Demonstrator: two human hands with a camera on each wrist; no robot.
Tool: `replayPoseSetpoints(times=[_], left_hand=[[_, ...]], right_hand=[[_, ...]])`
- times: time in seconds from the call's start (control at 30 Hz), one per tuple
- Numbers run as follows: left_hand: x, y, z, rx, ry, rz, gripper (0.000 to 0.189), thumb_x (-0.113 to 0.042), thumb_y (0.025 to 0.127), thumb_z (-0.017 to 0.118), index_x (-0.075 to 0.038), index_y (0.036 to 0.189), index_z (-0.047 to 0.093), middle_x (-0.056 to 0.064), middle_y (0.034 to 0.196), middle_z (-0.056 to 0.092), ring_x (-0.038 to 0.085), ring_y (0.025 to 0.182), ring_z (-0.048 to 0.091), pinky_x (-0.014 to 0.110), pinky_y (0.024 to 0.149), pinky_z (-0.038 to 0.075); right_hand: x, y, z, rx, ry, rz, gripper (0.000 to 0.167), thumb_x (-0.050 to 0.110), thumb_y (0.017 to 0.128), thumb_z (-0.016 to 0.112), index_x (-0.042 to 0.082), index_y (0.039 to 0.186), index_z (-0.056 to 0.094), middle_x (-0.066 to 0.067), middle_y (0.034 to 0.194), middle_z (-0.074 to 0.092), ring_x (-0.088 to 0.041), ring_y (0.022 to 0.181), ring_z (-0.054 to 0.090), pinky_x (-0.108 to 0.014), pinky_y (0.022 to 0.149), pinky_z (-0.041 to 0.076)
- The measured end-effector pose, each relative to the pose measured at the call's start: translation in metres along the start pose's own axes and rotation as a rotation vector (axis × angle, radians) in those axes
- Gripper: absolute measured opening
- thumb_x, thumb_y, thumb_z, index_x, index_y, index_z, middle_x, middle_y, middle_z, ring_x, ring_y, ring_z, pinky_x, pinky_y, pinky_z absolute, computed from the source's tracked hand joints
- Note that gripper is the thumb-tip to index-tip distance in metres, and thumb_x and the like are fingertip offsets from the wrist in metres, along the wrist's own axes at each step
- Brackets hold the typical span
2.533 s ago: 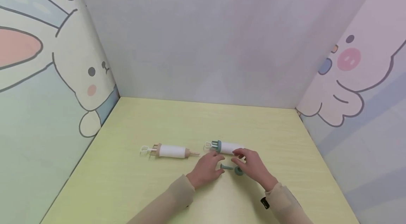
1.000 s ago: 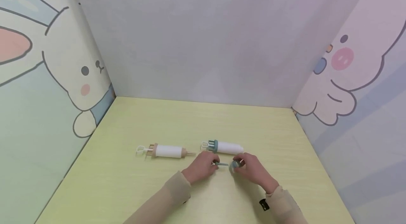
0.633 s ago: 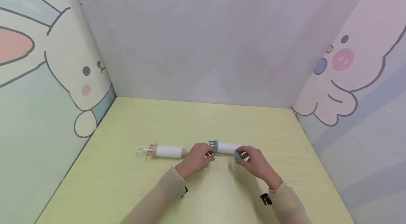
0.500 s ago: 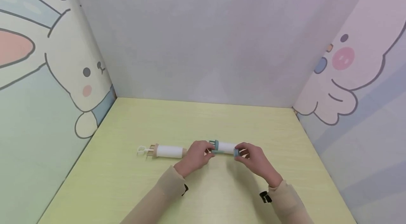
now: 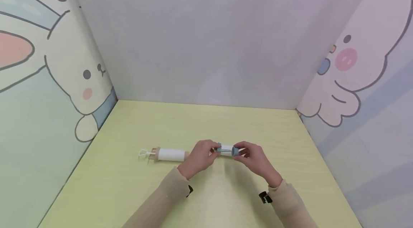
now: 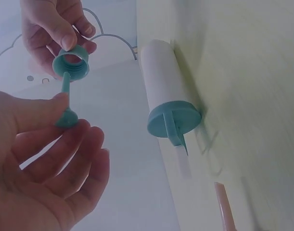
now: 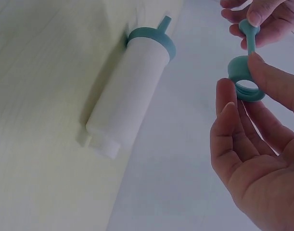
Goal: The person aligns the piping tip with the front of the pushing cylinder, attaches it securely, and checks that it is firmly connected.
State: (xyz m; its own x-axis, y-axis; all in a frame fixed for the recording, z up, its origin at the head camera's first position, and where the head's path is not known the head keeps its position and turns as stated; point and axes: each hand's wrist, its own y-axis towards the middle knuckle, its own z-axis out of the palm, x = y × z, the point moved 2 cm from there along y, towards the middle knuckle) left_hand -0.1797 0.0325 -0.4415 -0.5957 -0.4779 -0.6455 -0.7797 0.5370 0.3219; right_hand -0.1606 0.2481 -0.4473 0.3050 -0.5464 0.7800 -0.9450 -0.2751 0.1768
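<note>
Above the desk (image 5: 145,120), the left hand (image 5: 199,157) is pinching a teal nozzle (image 6: 66,91); at its three o'clock, the right hand (image 5: 257,158) is pinching a teal ring (image 7: 239,67). A teal-ended tube (image 7: 129,91) is lying beyond, at twelve o'clock, a beige-ended tube (image 5: 171,155) at nine.

Teal ring (image 7: 238,69) and nozzle (image 7: 251,38); table (image 5: 155,124) yellow, perhaps grained.

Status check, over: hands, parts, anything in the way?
Left hand pinches nozzle. Right hand grips ring. Nozzle tip at ring, contact unclear. Green-capped tube lies beyond, not between them.
</note>
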Motion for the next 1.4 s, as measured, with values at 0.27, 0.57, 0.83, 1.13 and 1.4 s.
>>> replayPoseSetpoints(times=[0.27,0.57,0.83,1.13,1.4], left_hand=[[-0.004,0.002,0.002,0.007,0.052,0.006,0.019,-0.005,0.083,0.073,-0.003,0.102,0.072,0.005,0.093,0.067,0.009,0.075,0.060,0.020,0.066,0.048],[-0.007,0.003,0.005,0.004,0.031,-0.007,0.022,-0.012,0.085,0.073,-0.006,0.105,0.067,-0.001,0.093,0.068,0.007,0.075,0.061,0.021,0.068,0.048],[-0.007,0.004,0.008,-0.056,0.015,0.025,0.017,-0.013,0.084,0.074,-0.011,0.085,0.058,-0.006,0.082,0.066,0.007,0.073,0.062,0.021,0.063,0.046],[-0.007,0.005,0.008,-0.049,-0.023,0.031,0.011,-0.013,0.084,0.074,-0.013,0.081,0.063,-0.005,0.081,0.066,0.016,0.074,0.064,0.020,0.065,0.046],[-0.008,0.004,0.009,-0.031,-0.033,0.055,0.006,-0.012,0.085,0.073,-0.009,0.087,0.068,0.001,0.086,0.067,0.018,0.076,0.064,0.021,0.068,0.048]], right_hand=[[0.007,0.004,0.007,0.024,-0.003,-0.001,0.032,0.004,0.079,0.078,0.010,0.108,0.067,0.001,0.102,0.066,-0.011,0.081,0.065,-0.028,0.069,0.053],[0.014,0.008,0.011,0.045,-0.024,-0.026,0.031,0.009,0.079,0.078,0.013,0.107,0.067,0.005,0.100,0.066,-0.008,0.078,0.064,-0.028,0.066,0.052],[0.016,0.010,0.015,0.058,0.003,-0.041,0.030,0.008,0.080,0.078,0.014,0.107,0.068,0.007,0.098,0.066,-0.008,0.077,0.065,-0.028,0.067,0.052],[0.019,0.011,0.015,0.064,0.013,-0.048,0.027,0.010,0.080,0.078,0.015,0.104,0.069,0.008,0.096,0.066,-0.008,0.081,0.065,-0.028,0.071,0.052],[0.020,0.011,0.014,0.085,-0.003,-0.044,0.025,0.013,0.081,0.078,0.017,0.104,0.069,0.010,0.094,0.066,-0.008,0.082,0.064,-0.028,0.070,0.052]])
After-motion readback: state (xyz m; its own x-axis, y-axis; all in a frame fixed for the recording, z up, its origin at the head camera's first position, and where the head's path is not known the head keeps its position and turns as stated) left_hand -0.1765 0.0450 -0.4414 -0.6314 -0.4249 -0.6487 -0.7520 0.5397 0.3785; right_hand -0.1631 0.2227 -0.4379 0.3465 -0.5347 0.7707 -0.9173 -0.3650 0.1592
